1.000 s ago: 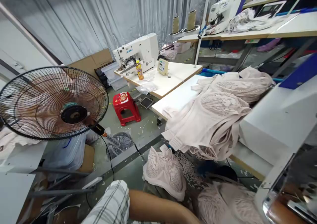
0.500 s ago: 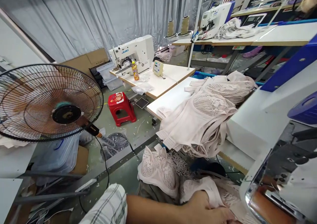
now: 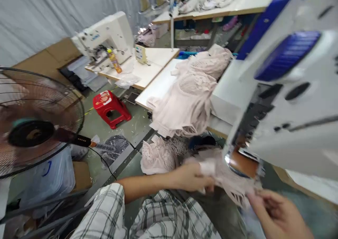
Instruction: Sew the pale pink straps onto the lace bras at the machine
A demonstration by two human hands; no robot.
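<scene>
Garment (image 3: 230,179) of pale openwork lace is held below the white machine head (image 3: 295,126), gripped by the left hand (image 3: 194,177) and pinched by the right hand (image 3: 280,211). Similar limp garments (image 3: 185,101) are heaped on a smooth white tabletop (image 3: 155,87). Red moulded stool (image 3: 109,105) is seen on green floor (image 3: 141,124); grey pleated curtain (image 3: 63,6) is hung behind.

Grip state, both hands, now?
Left hand: closed, holding the pale lace garment.
Right hand: closed, pinching the garment's edge; slightly blurred.
</scene>
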